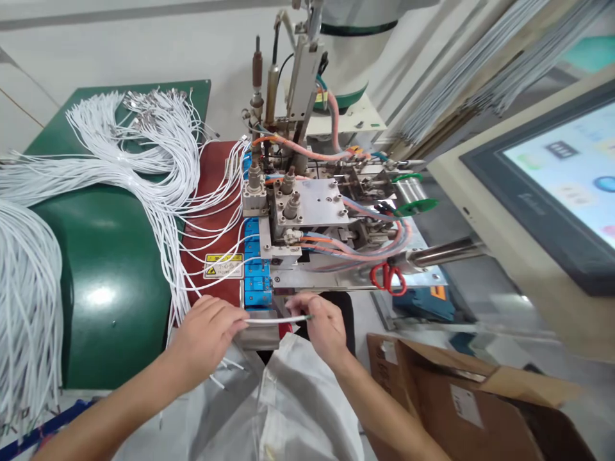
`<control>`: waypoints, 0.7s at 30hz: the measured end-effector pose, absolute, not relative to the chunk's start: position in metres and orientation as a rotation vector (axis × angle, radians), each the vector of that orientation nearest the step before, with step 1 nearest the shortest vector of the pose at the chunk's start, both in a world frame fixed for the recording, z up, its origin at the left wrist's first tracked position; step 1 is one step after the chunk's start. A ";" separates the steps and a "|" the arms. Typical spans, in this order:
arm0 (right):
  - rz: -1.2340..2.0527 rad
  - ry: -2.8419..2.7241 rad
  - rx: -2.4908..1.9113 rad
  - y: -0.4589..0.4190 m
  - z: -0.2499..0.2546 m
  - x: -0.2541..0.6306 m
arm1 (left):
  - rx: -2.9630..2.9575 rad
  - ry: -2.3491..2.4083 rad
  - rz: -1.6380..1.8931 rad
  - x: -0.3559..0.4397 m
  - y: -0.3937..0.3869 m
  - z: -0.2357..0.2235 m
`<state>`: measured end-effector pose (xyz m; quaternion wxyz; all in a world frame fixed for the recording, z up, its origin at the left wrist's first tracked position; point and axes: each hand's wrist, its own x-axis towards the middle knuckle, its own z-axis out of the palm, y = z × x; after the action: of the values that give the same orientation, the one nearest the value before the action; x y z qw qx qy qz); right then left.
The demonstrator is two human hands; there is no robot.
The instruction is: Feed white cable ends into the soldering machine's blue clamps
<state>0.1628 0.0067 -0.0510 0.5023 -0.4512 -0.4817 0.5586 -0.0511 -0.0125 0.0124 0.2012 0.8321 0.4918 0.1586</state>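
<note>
A white cable stretches level between my two hands, just in front of the machine's near end. My left hand is closed on it, thumb against fingers. At the cable's right end, where a bit of green shows, my right hand pinches it. Right behind the cable is a row of blue clamp blocks on the machine. Several other white cables run from those blocks over a red-brown plate to a large bundle on the left.
A green table carries the cable bundles at left. The machine with hoses stands ahead, red-handled scissors at its near edge. A screen panel juts in from the right, above an open cardboard box.
</note>
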 end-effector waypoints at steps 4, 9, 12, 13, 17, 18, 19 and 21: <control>1.401 -0.989 -1.030 -0.001 -0.041 0.164 | 2.329 1.425 0.555 -0.027 -0.018 -0.001; 1.298 -1.179 -1.116 0.007 -0.023 0.159 | 2.041 1.383 0.737 0.002 -0.018 -0.007; 1.241 -1.215 -1.102 0.010 -0.020 0.155 | 1.708 1.393 0.816 0.012 -0.012 -0.003; 1.238 -1.216 -1.093 0.011 -0.020 0.154 | 1.597 1.393 0.836 0.014 -0.010 -0.001; 1.308 -1.262 -1.045 0.015 -0.022 0.158 | 1.360 1.424 0.868 0.017 -0.005 0.000; 1.330 -1.287 -1.040 0.016 -0.022 0.160 | 1.367 1.437 0.866 0.017 -0.004 0.000; 1.340 -1.319 -1.043 0.018 -0.021 0.161 | 1.394 1.444 0.859 0.016 -0.004 -0.001; 1.325 -1.391 -1.076 0.019 -0.020 0.162 | 1.462 1.442 0.850 0.014 -0.003 -0.003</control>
<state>0.1621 0.0193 -0.0199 0.4527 -0.4358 -0.5631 0.5367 0.0140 -0.0033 -0.0027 0.4436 0.5894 0.5816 0.3427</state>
